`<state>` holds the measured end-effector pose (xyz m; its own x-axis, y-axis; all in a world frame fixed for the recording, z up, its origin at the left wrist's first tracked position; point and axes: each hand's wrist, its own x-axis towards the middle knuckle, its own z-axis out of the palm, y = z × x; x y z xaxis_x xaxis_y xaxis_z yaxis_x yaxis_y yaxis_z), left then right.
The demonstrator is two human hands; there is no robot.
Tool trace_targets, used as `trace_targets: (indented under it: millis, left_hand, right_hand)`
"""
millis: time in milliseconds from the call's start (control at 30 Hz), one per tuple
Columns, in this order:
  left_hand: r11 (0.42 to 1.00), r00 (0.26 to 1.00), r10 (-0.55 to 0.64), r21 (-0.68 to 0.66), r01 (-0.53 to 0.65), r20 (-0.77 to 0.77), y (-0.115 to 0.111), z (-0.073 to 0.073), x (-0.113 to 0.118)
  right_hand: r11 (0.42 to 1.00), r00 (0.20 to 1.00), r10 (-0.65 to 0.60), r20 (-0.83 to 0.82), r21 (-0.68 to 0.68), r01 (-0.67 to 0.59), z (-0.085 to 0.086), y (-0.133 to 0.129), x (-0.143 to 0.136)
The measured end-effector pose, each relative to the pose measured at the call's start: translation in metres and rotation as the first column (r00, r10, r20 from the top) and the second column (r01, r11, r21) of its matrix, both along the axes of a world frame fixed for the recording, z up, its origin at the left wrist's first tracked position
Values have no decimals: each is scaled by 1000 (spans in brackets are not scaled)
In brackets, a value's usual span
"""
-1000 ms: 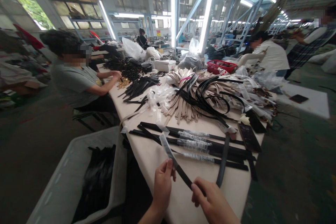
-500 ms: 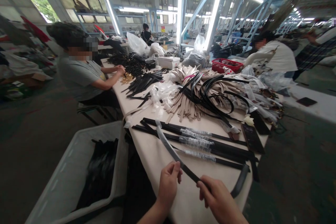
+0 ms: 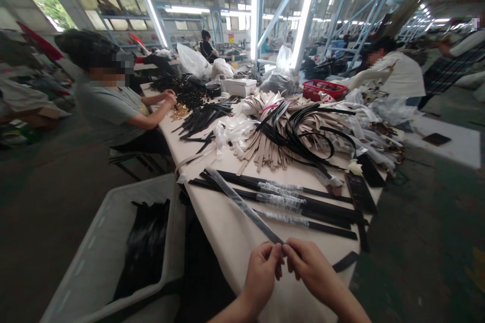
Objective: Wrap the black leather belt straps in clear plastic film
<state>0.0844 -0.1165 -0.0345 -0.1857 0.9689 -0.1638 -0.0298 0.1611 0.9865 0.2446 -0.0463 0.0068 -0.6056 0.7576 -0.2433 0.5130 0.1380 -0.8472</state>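
Note:
Both hands pinch one black strap (image 3: 248, 212) whose far length looks grey under a clear film. My left hand (image 3: 264, 267) closes thumb and fingers on it near the table's front edge. Right beside it, almost touching, my right hand (image 3: 308, 262) grips the same strap. From the hands the strap runs up and left across the table; its other end shows past my right forearm. Just beyond lie several black straps (image 3: 329, 214), their middles wrapped in crinkled clear film (image 3: 280, 202).
A pile of beige strips (image 3: 253, 149) and looped black straps (image 3: 291, 126) covers the table's middle. A dark phone-like slab (image 3: 359, 192) lies at right. At lower left stands a white bin (image 3: 109, 197) holding black strips. A co-worker (image 3: 106, 96) sits at the left side.
My left hand has slid along the strap toward my right hand, so the two now meet. The strap's far part lies straighter and lower. The view has shifted slightly.

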Motion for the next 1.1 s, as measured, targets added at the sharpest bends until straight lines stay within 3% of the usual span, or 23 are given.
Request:
trace_targets:
  millis: [67, 100, 167, 233, 300, 400, 500, 633, 800, 1000, 1100]
  left_hand:
    - [984, 969, -16, 168, 59, -248, 0, 14, -10]
    - [958, 910, 17, 267, 104, -414, 3, 22, -19]
    - [896, 705, 93, 368, 249, -704, 17, 35, -39]
    - [867, 467, 54, 273, 416, -883, 41, 42, -57]
    - [855, 270, -53, 96, 510, -961, 66, 42, -68]
    - [847, 106, -144, -67, 528, -984, 93, 30, -69]
    - [831, 51, -142, -91, 549, -989, 100, 15, -53]
    - [783, 28, -175, -122, 610, -984, 93, 3, -28]
    - [813, 80, -173, -97, 575, -982, 88, 1, -22]
    - [788, 109, -330, -210, 579, -938, 86, -9, -2]
    - [785, 126, -304, -173, 594, -944, 82, -6, -13]
  right_hand:
    - [999, 1000, -7, -10, -34, 6, 0, 7, 4]
    - [998, 1000, -2, -10, -59, 1, 1, 11, 8]
    - [992, 999, 30, -20, -119, -33, 6, 19, 15]
    - [983, 997, 73, -39, -168, -79, 11, 26, 22]
    - [981, 994, 102, -35, -164, -106, 16, 33, 27]
    - [986, 992, 111, 66, -131, -102, 15, 42, 34]
    - [992, 986, 93, 139, -93, -80, 6, 46, 33]
    - [994, 994, 87, 72, -68, -82, -9, 46, 21]
    - [966, 992, 89, 86, -250, -65, -21, 46, 31]
    - [993, 997, 71, 31, -100, -67, -28, 47, 17]
    - [992, 998, 50, 45, -117, -44, -30, 50, 25]
